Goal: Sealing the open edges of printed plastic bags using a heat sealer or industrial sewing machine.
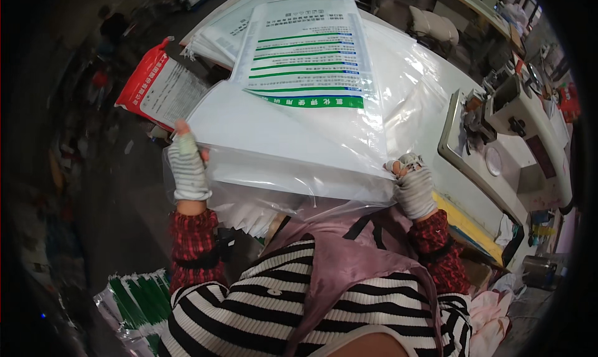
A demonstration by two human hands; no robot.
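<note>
- Left hand [190, 167], one, in a striped fingerless glove: partly curled, thumb over the left edge of the clear plastic film [286, 186]; underside of grip hidden.
- Right hand [412, 183], one, gloved alike: fingers bunched tight, pinching film at its right corner.
- Film: one visible stretch, between both hands, at the near edge of the white sheet [268, 130] on the table.
- Printed bag [305, 52]: one on top, beyond the hands; layers beneath too overlapped to count.
- Red-and-white bag [159, 83]: one, left.
- Sewing machine [529, 133]: one, right.
</note>
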